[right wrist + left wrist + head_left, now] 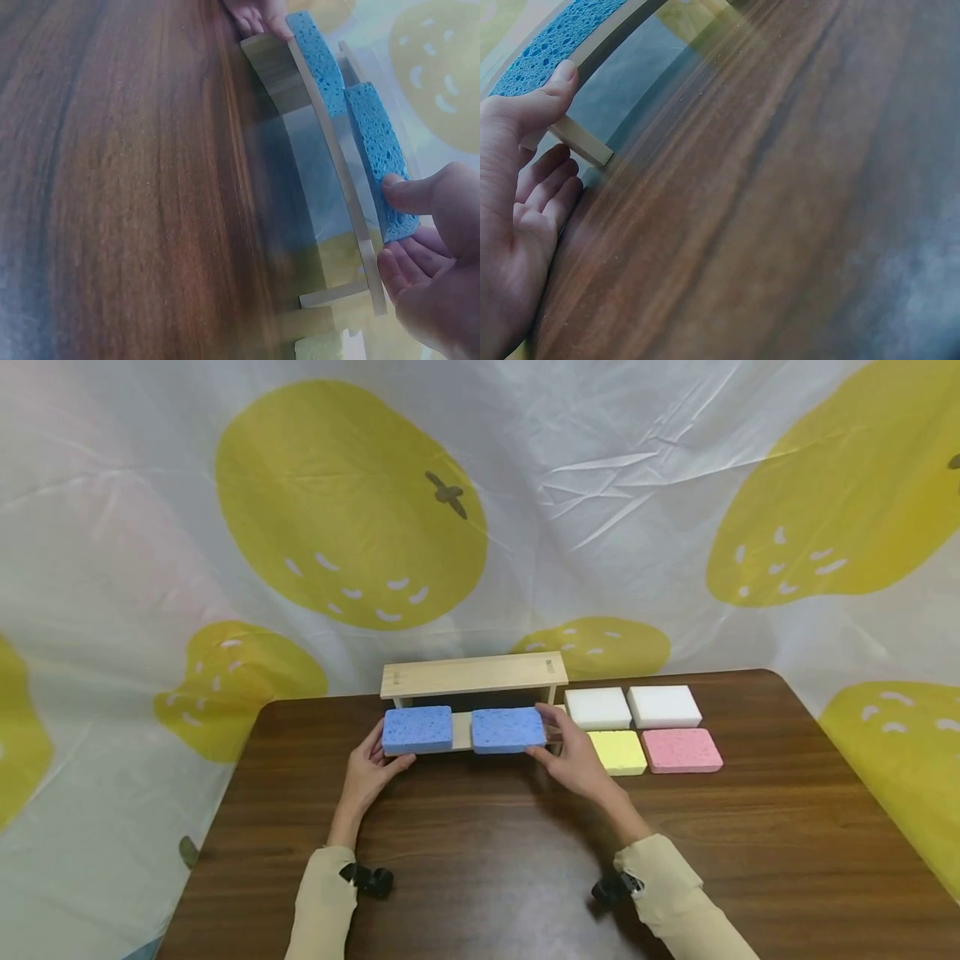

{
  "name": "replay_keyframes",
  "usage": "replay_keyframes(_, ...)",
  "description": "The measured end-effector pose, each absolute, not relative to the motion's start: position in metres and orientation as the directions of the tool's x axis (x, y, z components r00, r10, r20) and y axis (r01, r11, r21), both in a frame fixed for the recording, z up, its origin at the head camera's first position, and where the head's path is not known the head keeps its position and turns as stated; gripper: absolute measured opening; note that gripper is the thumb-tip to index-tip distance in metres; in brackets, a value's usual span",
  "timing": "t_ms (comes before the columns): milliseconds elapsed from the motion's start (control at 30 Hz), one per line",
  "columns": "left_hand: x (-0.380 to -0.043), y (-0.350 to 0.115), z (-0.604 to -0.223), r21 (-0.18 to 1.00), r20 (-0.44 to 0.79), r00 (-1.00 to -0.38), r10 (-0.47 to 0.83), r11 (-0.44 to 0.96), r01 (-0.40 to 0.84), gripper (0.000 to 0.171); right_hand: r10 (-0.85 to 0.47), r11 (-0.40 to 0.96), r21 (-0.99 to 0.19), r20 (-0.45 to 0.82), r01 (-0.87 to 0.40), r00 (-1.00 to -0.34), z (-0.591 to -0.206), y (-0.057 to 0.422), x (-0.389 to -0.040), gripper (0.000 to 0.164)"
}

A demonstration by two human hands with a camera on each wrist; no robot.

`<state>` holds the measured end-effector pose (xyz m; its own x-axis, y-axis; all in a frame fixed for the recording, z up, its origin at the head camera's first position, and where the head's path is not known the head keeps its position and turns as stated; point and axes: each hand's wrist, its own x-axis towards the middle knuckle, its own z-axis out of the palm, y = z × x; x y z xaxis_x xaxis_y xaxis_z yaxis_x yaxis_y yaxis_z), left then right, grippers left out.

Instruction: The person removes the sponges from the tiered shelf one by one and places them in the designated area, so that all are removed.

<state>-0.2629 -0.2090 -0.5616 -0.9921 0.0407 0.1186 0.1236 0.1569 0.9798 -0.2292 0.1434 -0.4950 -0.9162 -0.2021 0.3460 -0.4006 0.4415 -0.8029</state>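
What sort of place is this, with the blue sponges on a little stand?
Probably an indoor tabletop workspace, maybe a makeshift recording spot: a fruit-print cloth hangs behind a dark table, and sponges sit together on it and on a small stand.

No words, numbers, labels, brands or signs can be read in any of the three pictures.

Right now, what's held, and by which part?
Right hand pinches the right blue sponge by its right end; left hand touches the left blue sponge, hold unclear.
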Motion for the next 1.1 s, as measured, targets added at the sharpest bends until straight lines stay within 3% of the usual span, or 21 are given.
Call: replay_keyframes(1100, -0.263, -0.207, -0.559, 0.981, 0.12, -0.992, 0.034, 0.146, 0.124, 0.089, -0.151, 0.402, -0.813, 0.395, -0.421, -0.906, -0.489, 0.17, -0.194, 0.063)
